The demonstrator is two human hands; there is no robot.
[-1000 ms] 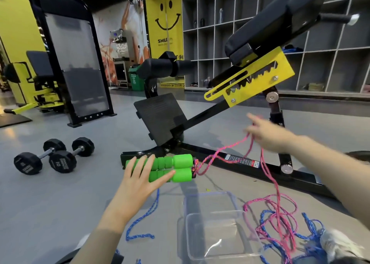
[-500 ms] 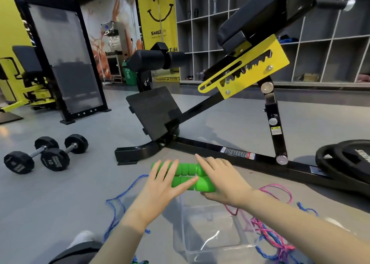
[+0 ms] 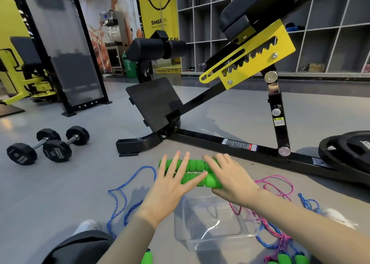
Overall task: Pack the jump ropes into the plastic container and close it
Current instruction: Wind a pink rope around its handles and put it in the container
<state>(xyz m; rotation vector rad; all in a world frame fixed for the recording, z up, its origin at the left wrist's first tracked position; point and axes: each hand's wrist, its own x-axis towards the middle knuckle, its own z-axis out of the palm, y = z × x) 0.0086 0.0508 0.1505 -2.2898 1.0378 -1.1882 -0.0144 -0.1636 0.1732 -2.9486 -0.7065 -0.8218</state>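
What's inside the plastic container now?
Looks empty: only floor shows through the plastic container; pink rope at its right wall may be outside. The right hand covers its far corner.

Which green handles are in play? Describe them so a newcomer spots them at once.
Find the black bench frame lying across the floor. Before it, beyond the clear container, two green foam handles lie side by side with the left hand and right hand resting on them. Other green handles sit untouched at the picture's bottom edge.

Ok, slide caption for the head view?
Left hand and right hand rest on green handles beyond the open plastic container.
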